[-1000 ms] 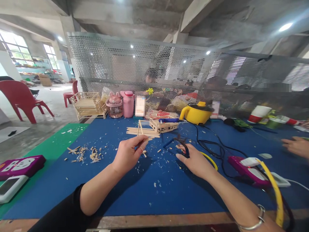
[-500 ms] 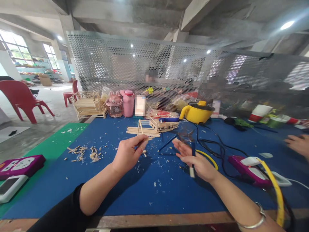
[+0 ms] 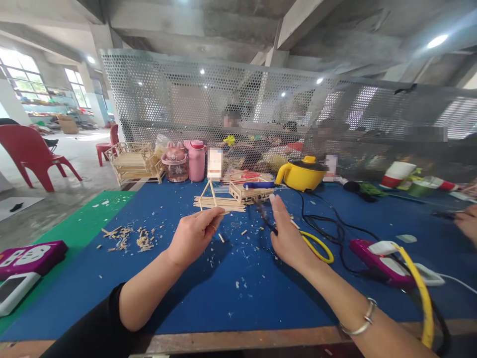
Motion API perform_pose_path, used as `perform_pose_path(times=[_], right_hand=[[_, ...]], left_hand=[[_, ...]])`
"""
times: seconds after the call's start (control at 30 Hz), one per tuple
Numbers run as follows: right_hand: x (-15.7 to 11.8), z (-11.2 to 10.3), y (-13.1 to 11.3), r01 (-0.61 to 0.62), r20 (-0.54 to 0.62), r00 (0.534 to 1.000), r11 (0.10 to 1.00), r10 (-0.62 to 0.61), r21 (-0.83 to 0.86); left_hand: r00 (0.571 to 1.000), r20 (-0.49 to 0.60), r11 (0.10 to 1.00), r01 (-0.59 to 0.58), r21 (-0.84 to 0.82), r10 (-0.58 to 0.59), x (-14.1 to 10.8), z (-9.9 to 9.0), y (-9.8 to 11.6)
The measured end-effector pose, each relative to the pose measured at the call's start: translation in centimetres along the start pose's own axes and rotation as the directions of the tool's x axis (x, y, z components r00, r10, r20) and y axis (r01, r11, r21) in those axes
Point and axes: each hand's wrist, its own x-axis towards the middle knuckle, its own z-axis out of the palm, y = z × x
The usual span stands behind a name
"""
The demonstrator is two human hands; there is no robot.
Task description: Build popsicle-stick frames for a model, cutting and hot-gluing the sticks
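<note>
My left hand (image 3: 194, 236) pinches a small triangular frame of thin wooden sticks (image 3: 213, 193), its point standing up beyond my fingertips. Facing it from the right, my right hand (image 3: 292, 243) is closed around blue-handled pliers (image 3: 265, 218). Their dark jaws are smeared by motion and point toward the left hand; palm and handles are mostly hidden. Just behind the frame lies a bundle of sticks (image 3: 238, 205). A small wooden stick-built tray (image 3: 253, 197) stands beside it, with a blue tool (image 3: 258, 185) across its top.
Stick offcuts (image 3: 144, 239) lie left on the blue mat (image 3: 208, 298). Toward the back are a stick-built rack (image 3: 136, 161), pink bottles (image 3: 196, 161) and a yellow pot (image 3: 303, 176). A purple power strip (image 3: 380, 261) with cables sits right, near another person's hand (image 3: 467, 221).
My right hand has turned thumb-up, and the pliers have swung from loosely spread handles to jaws pointing left. My left hand has shifted slightly left, tilting the stick triangle.
</note>
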Motion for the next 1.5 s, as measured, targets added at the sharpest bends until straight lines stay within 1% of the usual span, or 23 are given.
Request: perform_pose_path(times=[0.03, 0.07, 0.13, 0.2, 0.23, 0.3, 0.4, 0.5, 0.57, 0.63, 0.73, 0.8, 0.83, 0.9, 0.97, 1.07, 1.1, 1.13, 1.17, 1.27, 1.33, 1.4, 1.5], right_hand=[[0.2, 0.2, -0.2, 0.039, 0.007, 0.999, 0.999, -0.039, -0.024], [0.4, 0.4, -0.5, 0.035, 0.038, 0.999, 0.999, -0.035, 0.007], [0.8, 0.8, -1.3, -0.062, 0.147, 0.988, 0.982, 0.036, 0.178], [1.1, 1.3, -2.2, -0.164, 0.274, 0.96, 0.904, 0.054, 0.396], [1.3, 1.5, -2.6, -0.2, 0.33, 0.944, 0.848, 0.031, 0.491], [1.6, 2.1, -3.3, -0.251, 0.412, 0.911, 0.743, -0.036, 0.62], [1.8, 3.0, -4.1, -0.276, 0.452, 0.883, 0.641, -0.124, 0.716], [1.6, 3.3, -4.7, -0.25, 0.432, 0.885, 0.605, -0.174, 0.756], [1.3, 3.0, -4.9, -0.219, 0.407, 0.893, 0.609, -0.189, 0.762], [1.2, 2.1, -4.8, -0.166, 0.366, 0.911, 0.647, -0.187, 0.744], [1.3, 0.0, -4.3, -0.074, 0.311, 0.937, 0.781, -0.159, 0.621], [1.6, -1.2, -3.8, -0.05, 0.315, 0.938, 0.846, -0.143, 0.531], [1.8, -1.6, -3.6, -0.057, 0.331, 0.933, 0.851, -0.14, 0.522], [2.0, -1.8, -3.2, -0.106, 0.378, 0.915, 0.817, -0.143, 0.566], [2.2, -1.3, -2.9, -0.186, 0.432, 0.889, 0.743, -0.151, 0.643], [1.9, 0.2, -2.6, -0.3, 0.501, 0.846, 0.615, -0.183, 0.73], [1.6, 0.7, -2.5, -0.315, 0.507, 0.841, 0.588, -0.192, 0.745], [1.3, 1.2, -2.5, -0.312, 0.5, 0.846, 0.587, -0.186, 0.747], [0.9, 1.7, -2.5, -0.292, 0.484, 0.859, 0.616, -0.168, 0.732], [-0.3, 2.8, -2.9, -0.166, 0.418, 0.902, 0.802, -0.112, 0.574], [-1.0, 3.3, -3.4, -0.071, 0.403, 0.905, 0.889, -0.133, 0.452], [-1.3, 3.5, -3.8, -0.003, 0.399, 0.9, 0.916, -0.172, 0.401], [-1.4, 3.6, -4.1, 0.037, 0.392, 0.897, 0.917, -0.206, 0.397]], left_hand=[[1.0, 0.007, 1.0, 0.013, -0.009, -0.013, 0.0, 0.0, 0.0], [0.999, 0.016, 0.999, 0.032, -0.021, -0.032, 0.0, 0.0, 0.1], [0.996, 0.034, 0.995, 0.089, -0.047, -0.087, -0.1, 0.1, 0.2], [0.988, 0.039, 0.986, 0.153, -0.072, -0.151, -0.1, 0.0, 0.3], [0.983, 0.034, 0.98, 0.181, -0.083, -0.179, 0.0, 0.0, 0.4], [0.974, 0.007, 0.968, 0.227, -0.103, -0.228, 0.1, -0.1, 0.6], [0.956, -0.037, 0.95, 0.284, -0.127, -0.291, 0.3, -0.3, 0.9], [0.946, -0.089, 0.945, 0.301, -0.129, -0.313, 0.4, -0.5, 1.1], [0.944, -0.131, 0.95, 0.288, -0.121, -0.302, 0.5, -0.6, 1.2], [0.944, -0.157, 0.955, 0.276, -0.109, -0.291, 0.6, -0.8, 1.1], [0.939, -0.166, 0.953, 0.292, -0.08, -0.302, 0.7, -0.9, 0.9], [0.933, -0.16, 0.947, 0.314, -0.069, -0.321, 0.8, -0.9, 0.6], [0.931, -0.154, 0.944, 0.324, -0.067, -0.33, 0.8, -0.9, 0.4], [0.929, -0.134, 0.938, 0.34, -0.065, -0.346, 0.7, -0.7, 0.1], [0.928, -0.117, 0.935, 0.349, -0.062, -0.354, 0.6, -0.4, -0.1], [0.929, -0.115, 0.935, 0.346, -0.072, -0.352, 0.4, 0.0, -0.2], [0.929, -0.115, 0.936, 0.344, -0.076, -0.351, 0.3, 0.0, -0.2], [0.93, -0.113, 0.936, 0.343, -0.078, -0.351, 0.3, 0.1, -0.2], [0.93, -0.109, 0.936, 0.345, -0.077, -0.351, 0.3, 0.2, -0.2], [0.93, -0.102, 0.935, 0.347, -0.071, -0.353, 0.2, 0.2, 0.0], [0.932, -0.1, 0.937, 0.343, -0.072, -0.348, 0.2, 0.2, 0.2], [0.937, -0.1, 0.942, 0.328, -0.072, -0.334, 0.2, 0.2, 0.6], [0.948, -0.099, 0.953, 0.295, -0.073, -0.302, 0.1, 0.2, 1.2]])
